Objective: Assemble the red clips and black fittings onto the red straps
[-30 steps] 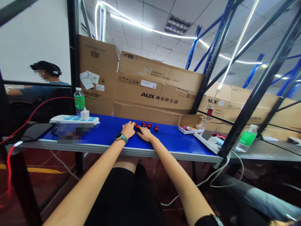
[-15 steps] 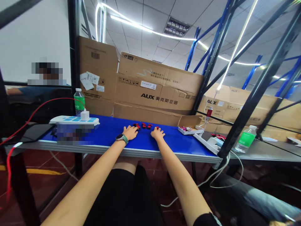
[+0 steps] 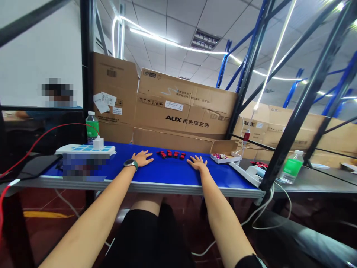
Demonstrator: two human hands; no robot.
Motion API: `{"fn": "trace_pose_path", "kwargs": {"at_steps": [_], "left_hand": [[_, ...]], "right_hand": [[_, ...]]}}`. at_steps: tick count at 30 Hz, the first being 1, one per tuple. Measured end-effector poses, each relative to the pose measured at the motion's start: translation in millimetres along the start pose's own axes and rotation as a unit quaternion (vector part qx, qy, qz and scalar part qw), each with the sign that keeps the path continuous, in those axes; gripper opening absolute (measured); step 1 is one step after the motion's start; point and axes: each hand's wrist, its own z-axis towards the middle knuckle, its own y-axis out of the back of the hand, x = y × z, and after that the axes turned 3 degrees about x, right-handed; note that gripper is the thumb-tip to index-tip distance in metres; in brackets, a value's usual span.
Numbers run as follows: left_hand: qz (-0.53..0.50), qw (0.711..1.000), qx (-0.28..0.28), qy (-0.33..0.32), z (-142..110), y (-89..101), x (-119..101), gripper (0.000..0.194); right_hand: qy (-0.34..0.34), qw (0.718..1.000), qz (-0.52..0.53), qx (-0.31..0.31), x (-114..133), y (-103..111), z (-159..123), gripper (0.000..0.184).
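Head view: the left hand (image 3: 142,159) and right hand (image 3: 198,162) lie flat on the blue bench (image 3: 167,175), each grip spread open and empty. A row of small red-and-black pieces (image 3: 170,154) sits between them, touching neither, at 3 o'clock from the left hand and 9 o'clock from the right.

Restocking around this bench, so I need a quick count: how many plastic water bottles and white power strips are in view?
Plastic water bottles with green labels: 2
White power strips: 2
Total: 4
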Motion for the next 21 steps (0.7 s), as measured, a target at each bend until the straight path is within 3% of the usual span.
{"fn": "trace_pose_path", "kwargs": {"at_steps": [1, 4, 8, 10, 11, 12, 15, 16, 17, 18, 21], "left_hand": [[-0.001, 0.999, 0.036, 0.013, -0.4, -5.4, 4.0, 0.069], [-0.002, 0.999, 0.045, 0.019, -0.6, -15.0, 8.8, 0.071], [-0.002, 1.000, 0.026, 0.017, -2.1, -13.9, 6.2, 0.068], [0.000, 1.000, 0.006, 0.011, -4.5, -11.7, 3.8, 0.066], [0.003, 1.000, -0.008, 0.007, -5.9, -10.6, 2.6, 0.064], [0.007, 1.000, -0.024, 0.003, -7.4, -9.6, 1.4, 0.061], [0.024, 0.997, -0.073, -0.009, -10.8, -7.5, -1.3, 0.044], [0.027, 0.996, -0.086, -0.010, -11.7, -7.0, -1.9, 0.040], [0.028, 0.995, -0.094, -0.010, -12.4, -6.6, -2.4, 0.037], [0.027, 0.995, -0.099, -0.009, -13.1, -6.2, -2.7, 0.035], [0.029, 0.995, -0.093, -0.010, -15.1, -4.9, -3.6, 0.036]], "right_hand": [[-0.010, 0.999, 0.007, 0.029, -6.8, -4.0, 0.9, 0.074], [-0.004, 0.999, 0.032, 0.037, -14.6, -11.3, 3.8, 0.075], [0.006, 0.992, 0.125, -0.028, -11.3, -8.9, 1.5, 0.060], [0.006, 0.961, 0.262, -0.090, -7.2, -1.7, -2.6, 0.042], [0.006, 0.924, 0.363, -0.125, -4.3, 3.5, -4.7, 0.035], [0.007, 0.859, 0.487, -0.161, -0.8, 9.6, -6.6, 0.034], [0.011, 0.571, 0.790, -0.224, 13.3, 30.3, -9.3, 0.029], [-0.003, 0.502, 0.833, -0.230, 18.9, 36.6, -8.7, 0.029], [-0.026, 0.467, 0.853, -0.231, 24.8, 41.9, -7.4, 0.029], [-0.052, 0.466, 0.854, -0.225, 30.9, 46.0, -5.4, 0.029], [-0.085, 0.521, 0.827, -0.194, 49.9, 50.9, 2.5, 0.029]]}}
